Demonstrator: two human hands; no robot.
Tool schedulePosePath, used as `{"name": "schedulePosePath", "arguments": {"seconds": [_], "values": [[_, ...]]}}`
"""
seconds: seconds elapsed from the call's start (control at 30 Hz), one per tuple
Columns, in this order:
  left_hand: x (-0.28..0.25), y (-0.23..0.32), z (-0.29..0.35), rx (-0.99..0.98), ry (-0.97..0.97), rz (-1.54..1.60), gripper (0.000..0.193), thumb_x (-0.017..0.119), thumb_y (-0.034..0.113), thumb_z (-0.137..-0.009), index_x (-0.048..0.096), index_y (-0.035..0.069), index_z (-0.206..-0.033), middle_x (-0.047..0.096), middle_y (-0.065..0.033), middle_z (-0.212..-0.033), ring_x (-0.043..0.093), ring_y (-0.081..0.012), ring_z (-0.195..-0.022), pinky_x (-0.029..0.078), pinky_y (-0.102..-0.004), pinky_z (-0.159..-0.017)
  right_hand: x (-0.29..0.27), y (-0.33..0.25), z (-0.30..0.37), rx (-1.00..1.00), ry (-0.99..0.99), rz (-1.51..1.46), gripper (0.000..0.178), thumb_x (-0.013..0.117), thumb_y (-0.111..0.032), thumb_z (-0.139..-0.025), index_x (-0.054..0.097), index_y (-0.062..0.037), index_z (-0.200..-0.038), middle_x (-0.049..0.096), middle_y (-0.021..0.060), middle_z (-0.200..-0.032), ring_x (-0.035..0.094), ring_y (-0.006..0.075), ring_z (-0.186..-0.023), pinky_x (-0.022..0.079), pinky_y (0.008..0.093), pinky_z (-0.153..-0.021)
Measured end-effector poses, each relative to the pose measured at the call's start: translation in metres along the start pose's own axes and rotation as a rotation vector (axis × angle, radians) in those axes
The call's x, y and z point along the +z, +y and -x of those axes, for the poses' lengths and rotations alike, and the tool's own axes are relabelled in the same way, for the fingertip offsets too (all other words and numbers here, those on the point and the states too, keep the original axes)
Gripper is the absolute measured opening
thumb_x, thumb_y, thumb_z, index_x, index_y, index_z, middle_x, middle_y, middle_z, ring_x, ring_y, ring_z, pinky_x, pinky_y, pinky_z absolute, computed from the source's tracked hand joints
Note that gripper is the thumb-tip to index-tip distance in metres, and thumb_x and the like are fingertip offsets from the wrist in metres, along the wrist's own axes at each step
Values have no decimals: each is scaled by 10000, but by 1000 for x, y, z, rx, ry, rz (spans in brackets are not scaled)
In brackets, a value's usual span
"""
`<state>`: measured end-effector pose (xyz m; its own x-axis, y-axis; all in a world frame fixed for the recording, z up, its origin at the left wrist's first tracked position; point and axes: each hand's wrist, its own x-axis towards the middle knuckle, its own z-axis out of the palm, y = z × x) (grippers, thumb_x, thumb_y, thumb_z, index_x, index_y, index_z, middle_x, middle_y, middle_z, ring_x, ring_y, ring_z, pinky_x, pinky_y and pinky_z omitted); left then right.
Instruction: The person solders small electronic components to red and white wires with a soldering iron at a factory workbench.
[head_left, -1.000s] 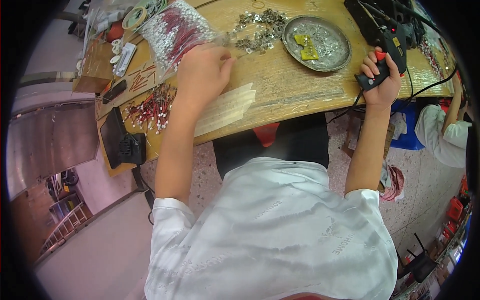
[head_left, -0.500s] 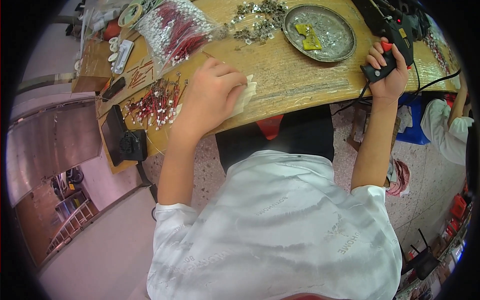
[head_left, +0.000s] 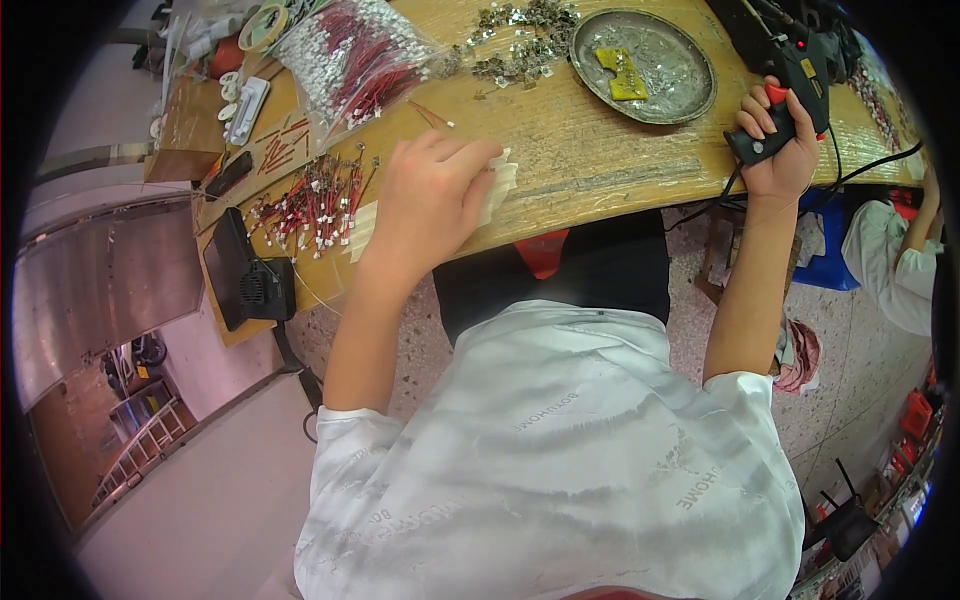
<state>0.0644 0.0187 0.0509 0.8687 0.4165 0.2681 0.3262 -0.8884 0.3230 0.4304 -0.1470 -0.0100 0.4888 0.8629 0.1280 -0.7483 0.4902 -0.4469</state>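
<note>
- and here's the right hand [head_left: 782, 155], upper right of the frame, wrapped around a black pistol-grip tool [head_left: 765, 143]: fingers curled over the handle from one side, thumb up along the other, close by the red trigger [head_left: 775, 93]!
- a dark cable [head_left: 733, 182] drops from the foot of that grip, toward the near edge of the wooden workbench [head_left: 590, 165].
- over to the left hand [head_left: 425, 205], left of centre, back of the hand up, over pale paper strips [head_left: 503, 185] at the bench's near edge; index finger and thumb bent close to each other, the other fingers curled, and whether they pinch anything i cannot tell.
- just above those knuckles, thin brown wires [head_left: 428, 113] lie on the wood, a small white tip at one end.
- to the left of the hand, a loose heap of red wires with white connectors [head_left: 315, 205] spreads out, and above it a clear plastic bag [head_left: 350, 60] is packed with more of the same.
- top centre, a scatter of small metal pieces [head_left: 522, 45]; right beside it, the round metal dish [head_left: 690, 95], silvery scraps inside along with a notched yellow sponge [head_left: 622, 75].
- far right edge: another person's white sleeve [head_left: 915, 275].
</note>
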Motion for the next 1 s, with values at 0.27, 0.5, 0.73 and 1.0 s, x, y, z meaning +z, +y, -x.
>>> {"name": "schedulePosePath", "arguments": {"seconds": [0.27,0.5,0.73,1.0], "values": [[0,8,10,-59,116,5,198,773,75,-783,722,58,-974,718,-69,-861,651,-276,-834,498,-397,-767,1,0,-1,4,-6,-7,284,553,-153,-998,545,64,-1181,470,96,-934,447,128,-707,405,270,-629],[-6,-13,4,-282,163,-293,174,740,221,-852,688,59,-892,682,-112,-875,634,-320,-856,479,-454,-724,1,-1,1,9,-15,-15,279,547,-155,-999,547,58,-1179,469,91,-931,446,128,-710,407,270,-638],[10,-11,1,-317,24,-511,220,667,266,-922,646,60,-848,648,-131,-875,622,-329,-856,475,-474,-716,-1,0,0,15,-10,-16,285,545,-162,-1001,544,55,-1186,473,92,-935,444,127,-706,408,270,-638],[-11,7,16,-309,240,114,158,634,98,-942,629,-15,-832,618,-126,-796,596,-303,-739,464,-393,-671,31,6,22,-116,137,194,242,569,-95,-982,569,37,-1184,516,76,-932,466,117,-715,413,273,-644]]}}
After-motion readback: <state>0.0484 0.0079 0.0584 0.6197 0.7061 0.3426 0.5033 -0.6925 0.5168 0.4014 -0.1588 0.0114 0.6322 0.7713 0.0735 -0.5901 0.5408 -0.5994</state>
